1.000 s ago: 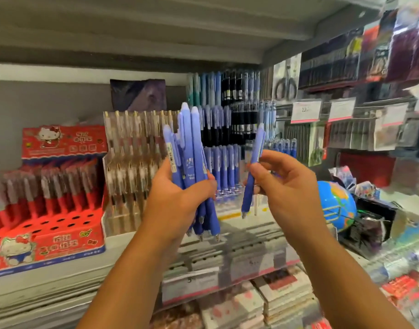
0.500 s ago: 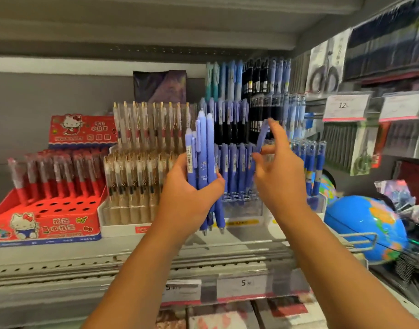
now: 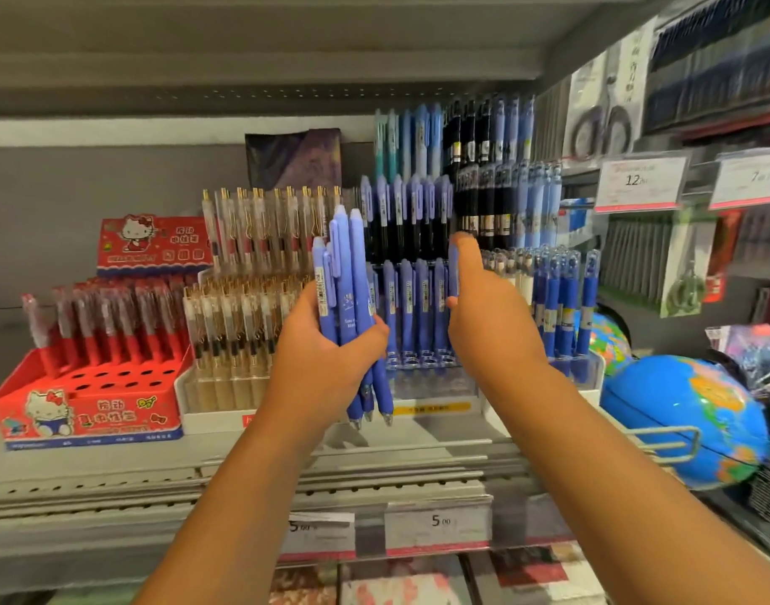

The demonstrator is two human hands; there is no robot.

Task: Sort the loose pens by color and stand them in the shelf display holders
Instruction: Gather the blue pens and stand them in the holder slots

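Your right hand (image 3: 492, 329) pinches one pen (image 3: 453, 272) at the holder (image 3: 435, 386); left hand (image 3: 322, 360) clasps the bunch (image 3: 350, 281). Seat it upright next.

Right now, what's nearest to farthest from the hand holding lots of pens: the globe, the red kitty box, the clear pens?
1. Clear pens, just left of the left hand.
2. Red kitty box, farther left.
3. Globe, far right.
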